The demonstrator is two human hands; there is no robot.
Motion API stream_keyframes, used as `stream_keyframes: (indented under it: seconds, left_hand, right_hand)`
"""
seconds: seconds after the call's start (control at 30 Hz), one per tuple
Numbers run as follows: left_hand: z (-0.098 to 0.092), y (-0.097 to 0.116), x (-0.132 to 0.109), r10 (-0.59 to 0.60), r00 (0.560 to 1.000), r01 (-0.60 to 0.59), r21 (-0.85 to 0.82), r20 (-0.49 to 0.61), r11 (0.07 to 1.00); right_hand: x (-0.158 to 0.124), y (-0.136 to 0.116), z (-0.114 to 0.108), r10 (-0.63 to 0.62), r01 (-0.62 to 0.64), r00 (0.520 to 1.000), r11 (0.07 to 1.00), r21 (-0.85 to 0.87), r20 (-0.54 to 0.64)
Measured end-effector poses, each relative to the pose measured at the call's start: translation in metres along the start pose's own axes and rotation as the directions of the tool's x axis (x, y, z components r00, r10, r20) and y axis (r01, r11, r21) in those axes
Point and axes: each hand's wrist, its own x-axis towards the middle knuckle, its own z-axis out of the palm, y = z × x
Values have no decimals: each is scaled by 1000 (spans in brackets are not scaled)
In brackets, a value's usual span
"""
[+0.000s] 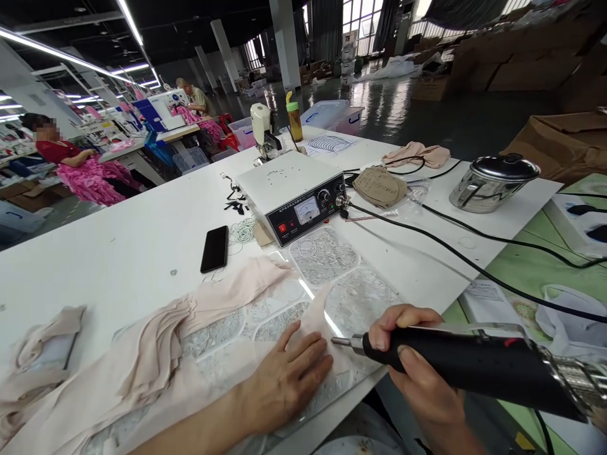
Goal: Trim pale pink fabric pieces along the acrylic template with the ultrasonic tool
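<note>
My left hand (287,373) lies flat, fingers together and stretched out, pressing a pale pink fabric piece (190,341) onto a clear glass plate (332,284) with patterned sheets beneath. My right hand (417,373) grips a black handheld tool (469,366) whose metal tip (341,342) points left, almost touching the fabric just beside my left fingertips. A black cable (427,237) runs from a white control box (296,189) with a dial and knobs towards the tool.
A black phone (215,248) lies left of the box. A steel pot (493,182), tan pieces (379,186), more pink fabric (417,153) and a bottle (294,117) sit farther back. Folded pink fabric (38,354) lies at left. People work at sewing tables beyond.
</note>
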Motion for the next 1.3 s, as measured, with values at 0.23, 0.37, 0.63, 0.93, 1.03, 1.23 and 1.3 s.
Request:
stream_keyframes:
  seconds: [0.23, 0.37, 0.63, 0.93, 1.03, 1.23, 1.3]
  left_hand:
    - [-5, 5, -11, -6, 998, 14, -135, 58, 991]
    - [-14, -7, -9, -11, 997, 22, -132, 82, 991]
    - [-7, -41, 2, 90, 989, -77, -111, 120, 991]
    - [-4, -45, 2, 97, 989, -82, -137, 113, 987]
    - [-4, -46, 4, 106, 988, -92, -124, 113, 988]
    - [-2, -48, 4, 108, 989, -97, -117, 96, 988]
    - [-3, -49, 5, 111, 989, -99, -119, 97, 988]
  right_hand:
    - [-15, -6, -3, 72, -71, 995, 997, -17, 63]
    - [-15, -7, -3, 64, -64, 996, 998, -10, 56]
    - [-14, -9, -2, 78, -75, 995, 996, -50, 65]
    - [-22, -11, -6, 135, -128, 988, 988, -86, 75]
    - [-22, -13, -5, 112, -104, 990, 990, -99, 82]
    - [-19, -15, 0, 86, -75, 989, 993, -96, 122]
    - [-20, -15, 1, 75, -63, 990, 993, -98, 117]
